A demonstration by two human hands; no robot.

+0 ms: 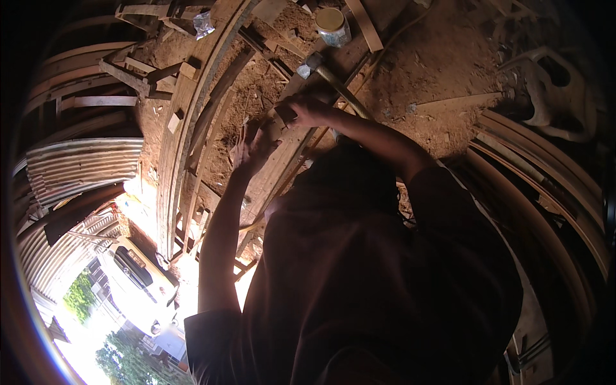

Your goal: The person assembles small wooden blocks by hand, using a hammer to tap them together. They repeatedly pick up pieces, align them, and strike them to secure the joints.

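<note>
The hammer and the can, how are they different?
The hammer is long and thin, while the can is short and round. The hammer lies down; the can stands up. The hammer is right beside the right hand, but the can is farther away. Neither one is being held.

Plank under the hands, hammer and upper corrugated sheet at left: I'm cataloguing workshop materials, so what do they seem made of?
Plank: bare wood, judging by its brown, streaked surface.
Hammer: dark, blocky head, probably metal; tan handle, perhaps wood, though shadow leaves that open.
Sheet: likely metal, perhaps unpainted, from its even ridges and dull grey-tan look.
</note>
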